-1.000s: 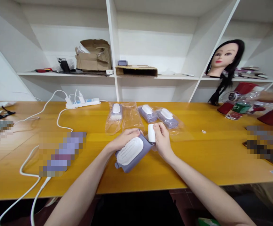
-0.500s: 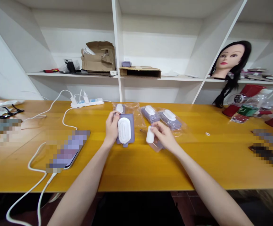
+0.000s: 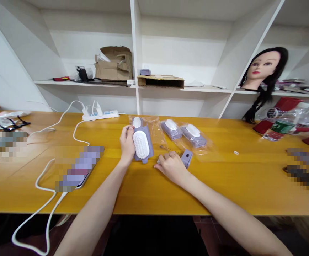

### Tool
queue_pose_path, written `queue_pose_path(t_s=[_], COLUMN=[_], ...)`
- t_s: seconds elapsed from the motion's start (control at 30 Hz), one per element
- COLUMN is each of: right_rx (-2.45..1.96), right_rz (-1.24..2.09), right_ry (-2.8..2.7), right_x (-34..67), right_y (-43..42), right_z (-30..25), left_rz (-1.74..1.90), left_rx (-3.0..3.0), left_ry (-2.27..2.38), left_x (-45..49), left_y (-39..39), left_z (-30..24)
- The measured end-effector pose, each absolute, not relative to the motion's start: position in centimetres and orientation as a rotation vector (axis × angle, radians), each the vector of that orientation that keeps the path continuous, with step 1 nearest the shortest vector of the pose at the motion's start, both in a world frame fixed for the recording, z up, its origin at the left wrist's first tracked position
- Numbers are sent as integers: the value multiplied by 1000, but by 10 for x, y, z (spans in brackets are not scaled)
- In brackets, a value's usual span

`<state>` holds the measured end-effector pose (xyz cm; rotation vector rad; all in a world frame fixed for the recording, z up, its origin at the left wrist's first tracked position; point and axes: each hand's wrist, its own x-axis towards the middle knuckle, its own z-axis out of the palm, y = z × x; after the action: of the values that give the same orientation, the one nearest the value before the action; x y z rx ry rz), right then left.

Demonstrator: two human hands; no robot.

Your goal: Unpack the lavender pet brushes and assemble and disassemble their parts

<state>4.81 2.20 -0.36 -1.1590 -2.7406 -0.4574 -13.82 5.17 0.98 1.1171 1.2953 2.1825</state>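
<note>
My left hand grips a purple-grey scrub brush by its left side; its white oval bristle pad faces me. To the right, my right hand is palm down with curled fingers over a purple-grey part. A dark round hole shows at that part's exposed end; the rest is hidden under the hand. A thin coil like a spring lies just beyond my right fingers. Behind are two wrapped purple-grey brushes with white ovals. Another white-topped piece lies behind the held brush.
Clear plastic wrap lies around the brushes. A phone with a white cable lies left, near a power strip. On the right are a small white ring and a plastic bottle. Shelves with a cardboard box and mannequin head stand behind.
My right hand has turned palm down and moved slightly left and lower, bringing the purple-grey part's holed end into view. The brush in my left hand has tilted a little, its bristles now clearer.
</note>
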Motion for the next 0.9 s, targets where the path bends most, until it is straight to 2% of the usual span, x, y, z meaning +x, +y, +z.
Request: queue_pose_path(t_s=[0.53,0.9], right_rx=[-1067,-1059], right_rz=[-440,-250], right_ry=[-2554,-2532], right_x=[56,59], right_y=[21,18], right_z=[-11,-11], left_rz=[1897,1787], left_rx=[1040,541], left_ry=[1303,1057], left_x=[-129,-135], left_y=[63,62], left_z=[-11,1])
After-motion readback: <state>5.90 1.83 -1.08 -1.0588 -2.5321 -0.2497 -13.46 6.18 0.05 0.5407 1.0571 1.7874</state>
